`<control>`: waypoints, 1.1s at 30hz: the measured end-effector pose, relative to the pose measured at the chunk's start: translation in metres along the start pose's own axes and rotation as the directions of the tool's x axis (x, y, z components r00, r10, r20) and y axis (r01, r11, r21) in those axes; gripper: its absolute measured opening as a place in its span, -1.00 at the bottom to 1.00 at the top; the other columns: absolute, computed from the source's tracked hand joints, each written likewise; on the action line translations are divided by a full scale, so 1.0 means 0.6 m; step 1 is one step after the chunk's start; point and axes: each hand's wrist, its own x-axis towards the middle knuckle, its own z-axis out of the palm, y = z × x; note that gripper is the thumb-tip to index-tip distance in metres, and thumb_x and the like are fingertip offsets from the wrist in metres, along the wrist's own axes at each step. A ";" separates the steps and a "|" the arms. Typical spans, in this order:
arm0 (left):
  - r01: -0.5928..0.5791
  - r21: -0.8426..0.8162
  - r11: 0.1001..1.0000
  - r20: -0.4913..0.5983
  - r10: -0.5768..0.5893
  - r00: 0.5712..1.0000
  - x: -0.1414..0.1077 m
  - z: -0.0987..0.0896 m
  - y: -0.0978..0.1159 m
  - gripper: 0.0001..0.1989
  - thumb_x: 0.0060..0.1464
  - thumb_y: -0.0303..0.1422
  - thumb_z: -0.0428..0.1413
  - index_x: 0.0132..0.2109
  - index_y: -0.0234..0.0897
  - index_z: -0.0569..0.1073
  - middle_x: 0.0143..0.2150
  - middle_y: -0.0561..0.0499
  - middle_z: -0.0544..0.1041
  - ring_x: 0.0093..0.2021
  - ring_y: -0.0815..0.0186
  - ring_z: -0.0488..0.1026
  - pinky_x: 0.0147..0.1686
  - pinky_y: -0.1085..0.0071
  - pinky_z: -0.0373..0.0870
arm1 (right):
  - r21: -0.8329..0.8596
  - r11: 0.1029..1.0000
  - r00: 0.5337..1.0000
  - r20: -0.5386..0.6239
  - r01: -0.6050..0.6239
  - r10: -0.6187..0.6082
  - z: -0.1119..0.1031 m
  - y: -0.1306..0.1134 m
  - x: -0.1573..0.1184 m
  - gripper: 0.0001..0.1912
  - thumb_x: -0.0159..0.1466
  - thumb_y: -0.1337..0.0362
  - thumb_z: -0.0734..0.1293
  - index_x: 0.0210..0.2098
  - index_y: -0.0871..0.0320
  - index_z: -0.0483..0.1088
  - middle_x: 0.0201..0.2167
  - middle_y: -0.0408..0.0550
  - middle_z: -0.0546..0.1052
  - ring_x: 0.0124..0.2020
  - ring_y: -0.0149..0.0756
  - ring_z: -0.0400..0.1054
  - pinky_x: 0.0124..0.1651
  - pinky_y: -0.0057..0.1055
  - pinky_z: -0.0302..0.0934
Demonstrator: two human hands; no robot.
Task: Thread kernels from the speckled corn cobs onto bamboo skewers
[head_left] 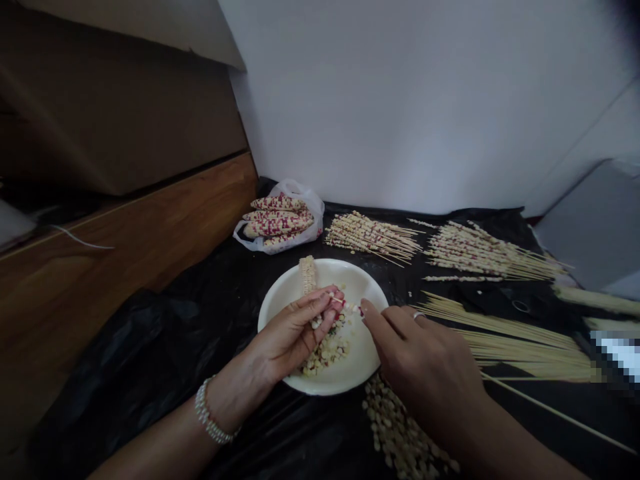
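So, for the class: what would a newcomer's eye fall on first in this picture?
Probably the white bowl of loose kernels near the centre, where a kernel-strung skewer shows between the left hand and the right hand. Next come the red-speckled corn cobs in a plastic bag behind the bowl, and the bundles of corn-strung skewers farther right.
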 end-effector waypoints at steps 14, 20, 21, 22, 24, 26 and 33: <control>0.052 -0.051 0.997 -0.018 -0.053 0.998 -0.001 0.002 -0.001 -0.89 0.08 -0.62 0.15 -0.25 -0.45 0.56 -0.36 -0.04 0.57 -0.38 0.47 0.53 -0.36 0.65 0.47 | -0.026 0.999 0.998 -0.052 0.027 -0.028 0.003 -0.004 -0.001 -0.66 0.21 0.50 0.23 -0.04 0.37 0.47 -0.48 -0.04 0.46 -0.51 -0.30 0.28 -0.46 -0.34 0.05; 0.092 -0.063 0.994 -0.004 -0.092 0.996 -0.001 0.000 0.001 -0.89 0.06 -0.62 0.17 -0.24 -0.45 0.55 -0.36 -0.02 0.57 -0.38 0.48 0.52 -0.36 0.65 0.46 | -0.036 0.999 0.997 -0.059 0.038 -0.040 0.003 -0.009 -0.002 -0.64 0.18 0.52 0.25 -0.03 0.42 0.46 -0.45 0.01 0.48 -0.46 -0.23 0.34 -0.46 -0.33 0.10; 0.105 -0.069 0.992 0.000 -0.105 0.994 -0.002 0.000 0.001 -0.89 0.06 -0.62 0.17 -0.24 -0.44 0.55 -0.35 -0.02 0.57 -0.38 0.48 0.52 -0.36 0.64 0.46 | -0.038 0.998 0.997 -0.059 0.043 -0.045 0.004 -0.010 -0.003 -0.64 0.18 0.53 0.25 -0.04 0.44 0.46 -0.45 0.02 0.48 -0.46 -0.23 0.34 -0.46 -0.33 0.10; 0.119 -0.073 0.990 0.005 -0.119 0.993 -0.002 0.001 0.000 -0.90 0.06 -0.61 0.17 -0.24 -0.44 0.54 -0.35 -0.02 0.57 -0.39 0.48 0.52 -0.36 0.64 0.46 | -0.039 0.998 0.997 -0.060 0.048 -0.051 0.004 -0.012 -0.003 -0.63 0.17 0.53 0.25 -0.04 0.44 0.46 -0.46 0.02 0.47 -0.46 -0.23 0.34 -0.47 -0.33 0.11; 0.137 -0.076 0.988 0.012 -0.136 0.991 -0.004 0.002 -0.001 -0.90 0.07 -0.62 0.16 -0.25 -0.44 0.54 -0.36 -0.02 0.57 -0.40 0.48 0.51 -0.36 0.63 0.46 | -0.044 0.998 0.997 -0.063 0.050 -0.053 0.005 -0.014 -0.003 -0.64 0.18 0.54 0.24 -0.04 0.45 0.46 -0.48 0.00 0.46 -0.49 -0.24 0.32 -0.48 -0.33 0.09; 0.140 -0.071 0.988 0.011 -0.139 0.990 -0.004 0.002 -0.003 -0.89 0.07 -0.64 0.15 -0.25 -0.45 0.53 -0.37 -0.03 0.58 -0.40 0.48 0.52 -0.35 0.62 0.46 | -0.049 0.998 0.997 -0.066 0.046 -0.050 0.006 -0.016 -0.003 -0.64 0.19 0.54 0.23 -0.04 0.45 0.46 -0.50 -0.01 0.45 -0.52 -0.26 0.30 -0.50 -0.33 0.08; 0.141 -0.103 0.985 0.109 -0.130 0.986 0.000 -0.003 -0.003 -0.87 0.14 -0.57 0.07 -0.23 -0.49 0.52 -0.28 -0.14 0.60 -0.25 0.34 0.57 -0.12 0.46 0.50 | -0.048 0.999 0.999 -0.042 0.005 -0.007 0.003 0.000 -0.001 -0.66 0.23 0.48 0.25 -0.02 0.35 0.46 -0.47 -0.04 0.46 -0.50 -0.27 0.29 -0.47 -0.33 0.05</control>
